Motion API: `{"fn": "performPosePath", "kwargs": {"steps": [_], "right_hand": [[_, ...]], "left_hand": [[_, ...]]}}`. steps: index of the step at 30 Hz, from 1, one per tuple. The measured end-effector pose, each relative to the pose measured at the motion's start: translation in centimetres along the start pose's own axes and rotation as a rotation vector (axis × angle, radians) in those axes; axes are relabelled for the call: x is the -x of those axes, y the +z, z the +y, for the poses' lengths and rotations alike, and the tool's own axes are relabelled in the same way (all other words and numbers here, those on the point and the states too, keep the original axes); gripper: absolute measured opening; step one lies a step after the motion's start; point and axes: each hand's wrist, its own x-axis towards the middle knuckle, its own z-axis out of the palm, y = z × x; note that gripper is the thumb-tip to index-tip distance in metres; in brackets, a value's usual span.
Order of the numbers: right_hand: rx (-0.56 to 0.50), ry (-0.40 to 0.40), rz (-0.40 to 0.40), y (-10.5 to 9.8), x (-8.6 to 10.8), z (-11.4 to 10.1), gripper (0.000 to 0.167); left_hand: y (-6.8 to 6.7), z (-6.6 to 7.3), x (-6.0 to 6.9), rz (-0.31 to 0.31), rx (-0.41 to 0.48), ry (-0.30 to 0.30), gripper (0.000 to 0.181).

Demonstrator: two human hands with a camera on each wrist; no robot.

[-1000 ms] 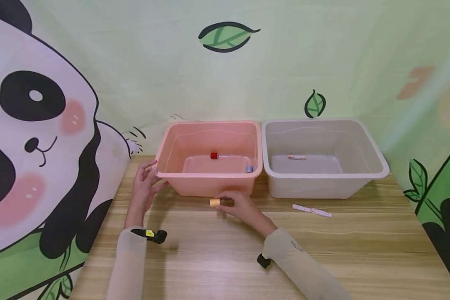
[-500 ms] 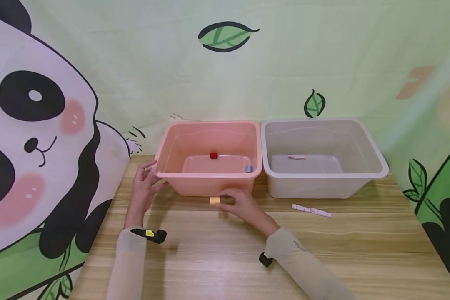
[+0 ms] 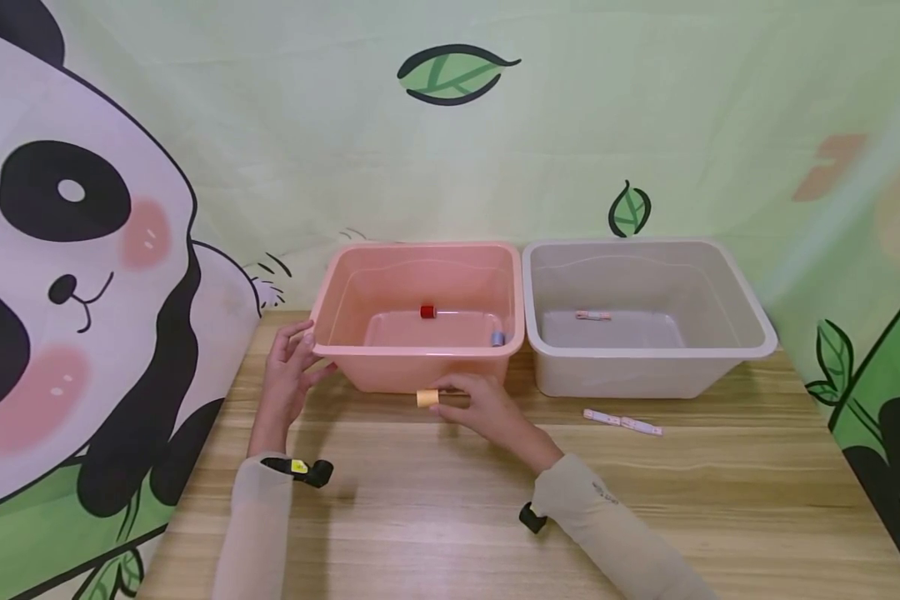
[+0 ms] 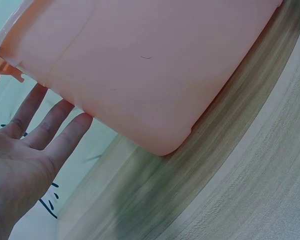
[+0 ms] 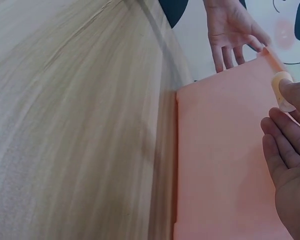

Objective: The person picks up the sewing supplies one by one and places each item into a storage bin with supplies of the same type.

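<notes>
My right hand (image 3: 487,408) pinches a small orange thread spool (image 3: 427,398) between thumb and finger, just in front of the pink bin (image 3: 412,367). In the right wrist view the spool (image 5: 282,90) shows a pale end, and the other fingers stretch out below it. My left hand (image 3: 285,379) rests against the left end of the pink bin. Its fingers are spread and fairly straight along the bin's wall (image 4: 140,75) in the left wrist view. Inside the pink bin lie a red spool-like cylinder (image 3: 428,312) and a blue one (image 3: 498,339).
A grey bin (image 3: 630,375) stands right beside the pink one, with a flat pinkish-white strip (image 3: 593,316) inside. Another such strip (image 3: 622,422), bound at its middle, lies on the wooden table (image 3: 420,517) in front. A panda-printed cloth (image 3: 450,183) hangs close behind both bins.
My right hand has lifted the orange spool slightly towards the pink bin's front wall and turned it a little. The left hand and both bins have stayed in place.
</notes>
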Motion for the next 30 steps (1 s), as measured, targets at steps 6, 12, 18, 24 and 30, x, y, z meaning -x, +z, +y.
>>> {"fn": "performPosePath", "kwargs": {"steps": [6,12,18,24,30], "right_hand": [[0.016,-0.036,0.008,-0.3,-0.1,-0.7,0.028],[0.044,-0.042,0.003,-0.7,-0.2,-1.3,0.031],[0.028,-0.047,0.007,-0.9,-0.3,-1.8,0.031],[0.044,-0.060,0.022,-1.3,-0.4,-2.4,0.030],[0.042,-0.039,0.016,-1.6,-0.3,-2.8,0.030]], "left_hand": [[0.0,-0.1,0.0,0.002,-0.005,0.006,0.032],[-0.1,-0.1,-0.1,-0.006,0.005,0.011,0.030],[-0.2,-0.2,-0.1,-0.005,0.004,0.014,0.030],[-0.1,-0.1,-0.1,-0.002,-0.001,0.011,0.032],[-0.1,-0.1,-0.1,-0.005,-0.003,0.009,0.033]]}}
